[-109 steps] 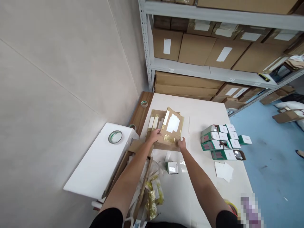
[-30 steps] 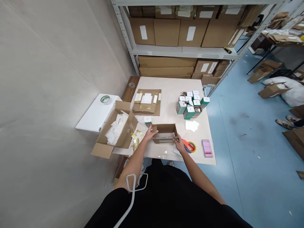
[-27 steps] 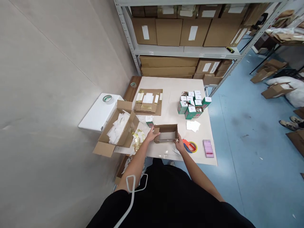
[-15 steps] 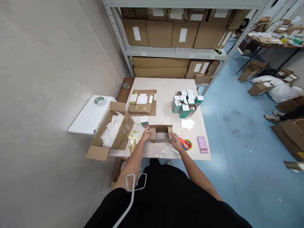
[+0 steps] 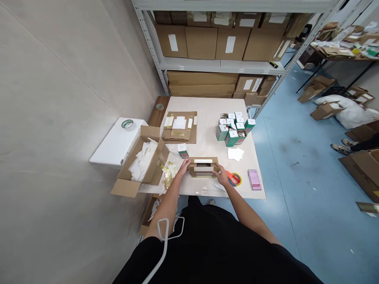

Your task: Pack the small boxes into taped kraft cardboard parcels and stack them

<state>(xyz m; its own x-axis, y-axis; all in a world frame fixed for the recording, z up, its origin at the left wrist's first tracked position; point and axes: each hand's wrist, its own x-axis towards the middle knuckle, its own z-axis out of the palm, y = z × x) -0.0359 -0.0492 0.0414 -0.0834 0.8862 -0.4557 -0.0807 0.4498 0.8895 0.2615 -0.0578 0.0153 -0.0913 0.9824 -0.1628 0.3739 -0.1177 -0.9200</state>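
Near the front edge of the table (image 5: 211, 130), our left hand (image 5: 184, 165) and right hand (image 5: 220, 176), partly curled, hold the small cardboard box (image 5: 203, 169) by its ends. Wide open half a second ago, it now has flaps folded over a narrow gap, so closing seems well along; an orange object (image 5: 232, 176) crowds our right, while open tabletop lies beyond.

Inside of the held carton (image 5: 203, 169) partly hidden, pink item (image 5: 254, 180) pixelated, 3 shelf tags (image 5: 241, 71) illegible.
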